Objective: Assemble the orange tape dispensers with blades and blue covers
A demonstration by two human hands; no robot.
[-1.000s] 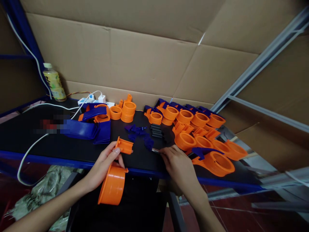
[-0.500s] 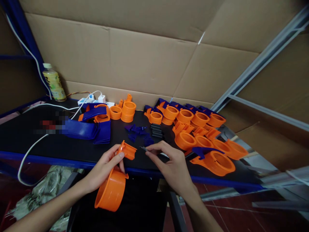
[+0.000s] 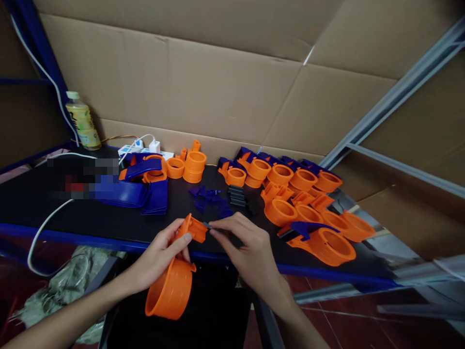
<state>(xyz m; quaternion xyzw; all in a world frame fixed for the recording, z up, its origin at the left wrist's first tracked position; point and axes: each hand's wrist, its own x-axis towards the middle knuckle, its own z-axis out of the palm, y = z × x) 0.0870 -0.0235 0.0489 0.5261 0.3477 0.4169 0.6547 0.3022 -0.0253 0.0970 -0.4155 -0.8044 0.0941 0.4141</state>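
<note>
bottle [image 3: 84, 123] stood at far left, upright, at the back of the black table [image 3: 178, 206]. next came flat blue plates [image 3: 125, 194], lying overlapped.

left hand [image 3: 160, 257]: gripping an orange frame [image 3: 170, 293], thumb and fingers closed about it between its two ends. the frame was held up at the table's near edge, not resting on it; its wide ring hung below the hand and its short channelled end stuck out above. the long axis of that end ran rightward from the left hand, tilting slightly down, so its free edge faced the right fingertips.

small dark piece [image 3: 207, 226]: right at that free edge, on its upper side (touching or just short of it; could not tell). most of it was hidden by the fingers, so its full shape went unrecorded. behind it lay loose blue bits [image 3: 209, 196] and a row of dark strips [image 3: 237, 196].

right hand [image 3: 250, 247]: thumb and forefinger pinched on the dark piece, nearer to the channel's free edge than the left.

far right: orange rings [image 3: 281, 212], grouped on the table, several with blue parts attached.
</note>
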